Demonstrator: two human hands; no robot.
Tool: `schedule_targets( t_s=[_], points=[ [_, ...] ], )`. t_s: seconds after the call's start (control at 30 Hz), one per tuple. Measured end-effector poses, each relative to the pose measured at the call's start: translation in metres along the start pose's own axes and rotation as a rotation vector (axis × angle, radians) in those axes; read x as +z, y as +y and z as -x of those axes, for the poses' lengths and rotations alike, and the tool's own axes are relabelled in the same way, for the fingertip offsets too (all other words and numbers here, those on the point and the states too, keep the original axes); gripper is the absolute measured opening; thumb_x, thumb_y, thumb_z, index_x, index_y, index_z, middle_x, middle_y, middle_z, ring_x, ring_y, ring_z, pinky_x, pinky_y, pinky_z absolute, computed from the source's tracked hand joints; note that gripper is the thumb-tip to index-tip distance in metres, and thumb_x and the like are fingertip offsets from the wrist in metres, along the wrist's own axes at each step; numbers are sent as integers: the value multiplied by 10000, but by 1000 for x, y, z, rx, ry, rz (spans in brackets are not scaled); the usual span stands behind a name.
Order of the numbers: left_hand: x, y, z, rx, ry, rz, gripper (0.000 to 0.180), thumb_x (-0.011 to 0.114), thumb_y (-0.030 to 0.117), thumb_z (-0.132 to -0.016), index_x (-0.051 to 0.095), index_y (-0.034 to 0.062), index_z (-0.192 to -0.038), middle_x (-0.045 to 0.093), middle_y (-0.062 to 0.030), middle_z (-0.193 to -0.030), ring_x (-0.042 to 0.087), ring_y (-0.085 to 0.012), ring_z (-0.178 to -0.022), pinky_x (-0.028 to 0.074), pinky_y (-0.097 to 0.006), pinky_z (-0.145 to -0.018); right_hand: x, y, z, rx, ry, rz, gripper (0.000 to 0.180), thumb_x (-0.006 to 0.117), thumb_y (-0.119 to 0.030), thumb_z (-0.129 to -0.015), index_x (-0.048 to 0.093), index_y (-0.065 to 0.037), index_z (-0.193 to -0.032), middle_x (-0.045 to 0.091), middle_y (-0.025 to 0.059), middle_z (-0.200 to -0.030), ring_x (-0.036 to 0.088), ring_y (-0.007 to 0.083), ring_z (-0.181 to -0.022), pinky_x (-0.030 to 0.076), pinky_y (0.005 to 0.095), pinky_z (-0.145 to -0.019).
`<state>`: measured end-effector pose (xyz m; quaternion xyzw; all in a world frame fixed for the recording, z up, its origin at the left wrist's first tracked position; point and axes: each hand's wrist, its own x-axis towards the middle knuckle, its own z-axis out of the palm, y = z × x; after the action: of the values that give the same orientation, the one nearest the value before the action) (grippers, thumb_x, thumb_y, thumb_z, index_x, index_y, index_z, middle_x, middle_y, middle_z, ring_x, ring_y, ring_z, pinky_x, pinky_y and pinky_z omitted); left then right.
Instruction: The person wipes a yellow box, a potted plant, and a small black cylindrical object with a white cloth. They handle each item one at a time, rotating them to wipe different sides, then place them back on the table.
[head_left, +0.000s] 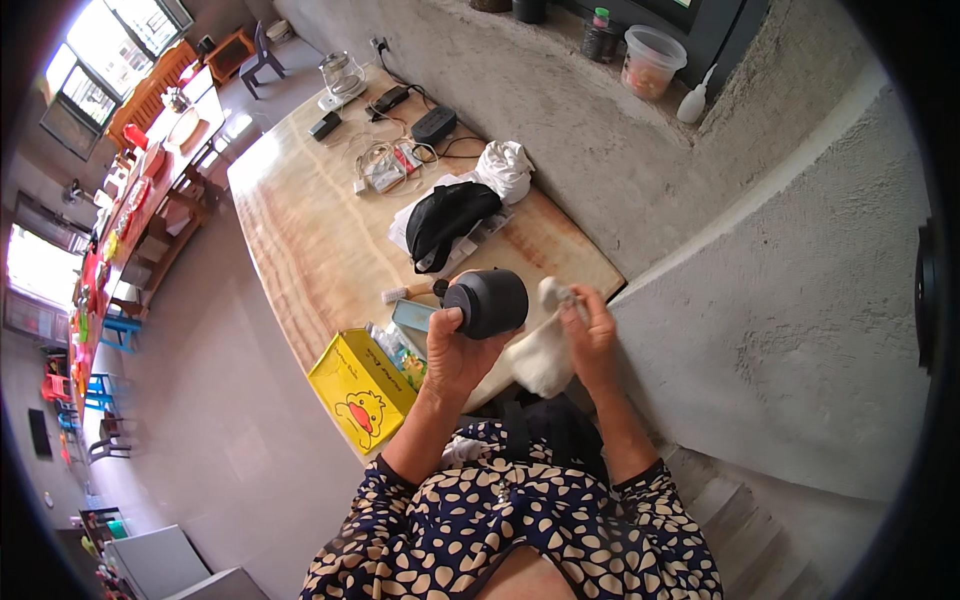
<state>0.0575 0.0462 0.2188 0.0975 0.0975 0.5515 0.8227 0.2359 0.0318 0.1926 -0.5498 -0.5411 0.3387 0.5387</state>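
My left hand [462,362] is closed around a matte black jar [498,302], raised over the near end of the table and tipped so its narrower round end faces left. To its right, my right hand [594,348] pinches a bunched off-white cloth [540,366], which hangs down beside the jar; a gap shows between the jar and that hand. Just left of the jar, a wooden-handled brush [408,293] and a pale blue box [412,316] lie on the table. A yellow box with a duck picture [362,392] stands at the near left corner, beside a colourful plastic packet [400,355].
On the marbled table [290,215] lie a black pouch [455,218], a white cloth bundle [505,170], tangled cables [385,160] and a glass kettle [341,75]. Rough concrete wall [790,300] rises on the right. A clear tub [653,65] sits on the sill. Steps [735,520] lie lower right.
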Motion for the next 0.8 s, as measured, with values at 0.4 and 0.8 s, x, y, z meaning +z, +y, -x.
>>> schedule_targets(
  t_s=[0.4, 0.8],
  points=[
    [1, 1, 4, -6, -7, -192, 642, 648, 230, -674, 423, 91, -1259, 539, -122, -1156, 566, -286, -1029, 513, -447, -814, 24, -62, -12, -299, -46, -84, 218, 648, -55, -853, 666, -45, -1070, 542, 54, -839, 543, 138, -735, 459, 254, -646],
    [11, 6, 3, 22, -15, -338, 721, 712, 171, -653, 395, 58, -1291, 535, -114, -1166, 563, -245, -1071, 443, -374, -975, 18, -47, -25, -49, 94, -82, 207, 605, -25, -842, 642, -23, -1045, 620, 85, -916, 606, 171, -824, 490, 280, -724]
  ],
)
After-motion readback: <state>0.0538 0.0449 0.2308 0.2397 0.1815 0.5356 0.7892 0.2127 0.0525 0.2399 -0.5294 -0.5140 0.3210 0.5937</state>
